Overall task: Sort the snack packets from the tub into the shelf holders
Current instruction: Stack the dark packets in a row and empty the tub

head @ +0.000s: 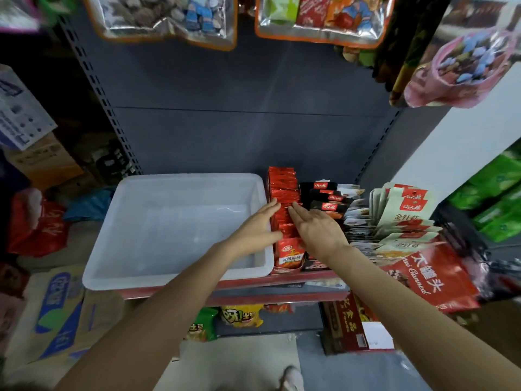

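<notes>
A white plastic tub (174,277) sits on the shelf at the left and I see nothing inside it. Right of the tub, a row of red snack packets (283,187) stands upright in a narrow holder. My left hand (258,225) lies with straight fingers against the left side of that row. My right hand (318,228) lies flat with straight fingers on the row's right side and over its top. Both hands touch the red packets from either side. To the right stand black packets (328,197) and white-and-red packets (406,208).
The grey shelf back panel (239,131) rises behind the tub. Clear bags of sweets (166,15) hang above. A big red pouch (428,275) lies at the right front. Cardboard boxes (64,314) and red bags stand on the floor at the left.
</notes>
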### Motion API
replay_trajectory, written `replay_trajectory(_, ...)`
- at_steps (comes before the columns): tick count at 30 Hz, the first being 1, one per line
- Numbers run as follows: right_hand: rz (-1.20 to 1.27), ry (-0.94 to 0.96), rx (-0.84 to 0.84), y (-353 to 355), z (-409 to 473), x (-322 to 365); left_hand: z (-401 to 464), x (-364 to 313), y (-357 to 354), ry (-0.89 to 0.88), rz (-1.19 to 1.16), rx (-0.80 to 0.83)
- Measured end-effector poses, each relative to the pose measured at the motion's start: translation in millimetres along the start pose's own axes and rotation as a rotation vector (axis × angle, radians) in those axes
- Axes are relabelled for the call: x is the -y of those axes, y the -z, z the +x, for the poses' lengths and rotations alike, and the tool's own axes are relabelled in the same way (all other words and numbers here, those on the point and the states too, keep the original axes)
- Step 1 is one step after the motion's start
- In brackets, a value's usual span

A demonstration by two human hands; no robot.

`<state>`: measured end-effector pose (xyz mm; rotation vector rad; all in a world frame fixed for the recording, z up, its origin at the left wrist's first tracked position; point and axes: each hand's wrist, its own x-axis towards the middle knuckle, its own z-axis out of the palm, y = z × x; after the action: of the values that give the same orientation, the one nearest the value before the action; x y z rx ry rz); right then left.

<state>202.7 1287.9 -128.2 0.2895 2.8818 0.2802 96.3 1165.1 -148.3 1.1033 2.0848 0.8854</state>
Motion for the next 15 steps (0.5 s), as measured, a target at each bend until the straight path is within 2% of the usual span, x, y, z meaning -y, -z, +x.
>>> replay_trajectory(2, 0.022, 0.002, 0.053, 8.0, -1.8, -2.7, 4.4, -4.1, 0.1, 0.016, -0.108, -0.073)
replay_trajectory(6, 0.194, 0.082, 0.122, 34.2, 4.1, -18.5, 14.9, -7.1, 1.2, 0.009, -0.047, -0.117)
replay_trajectory(9, 0.327, 0.063, 0.031, 54.4, 29.2, -43.5, 26.4, -7.9, 8.4, -0.004, 0.047, -0.215)
replay_trajectory(11, 0.305, 0.018, -0.018, 60.3, 53.5, -58.1, 36.8, -7.8, 11.9, 0.003, 0.143, -0.212)
replay_trajectory(15, 0.247, 0.017, 0.169, 52.6, 95.2, -66.9, 60.3, -7.9, 14.1, 0.08, 0.386, -0.112)
